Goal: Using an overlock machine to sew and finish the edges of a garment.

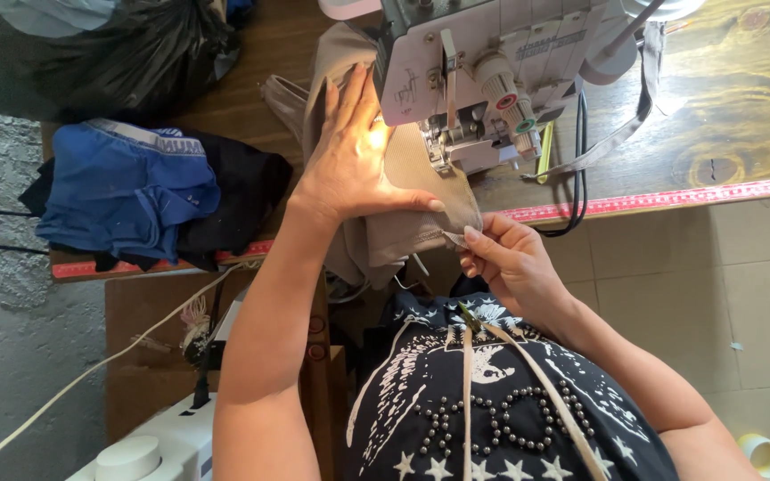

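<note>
My left hand [349, 151] lies flat, fingers spread, on a beige ribbed fabric [421, 200] just left of the needle area of a white overlock sewing machine [483, 62]. My right hand [505, 258] pinches the near corner of the same fabric between thumb and fingers, just off the table's front edge. The fabric runs under the machine's presser foot [438, 147] and hangs down over the table edge toward my lap.
A wooden table [724, 107] carries a red measuring tape strip [670, 198] along its edge. Blue and black garments [135, 191] are piled at the left, a black plastic bag [91, 53] behind them. A beige strap [617, 134] and black cable [579, 160] hang right of the machine.
</note>
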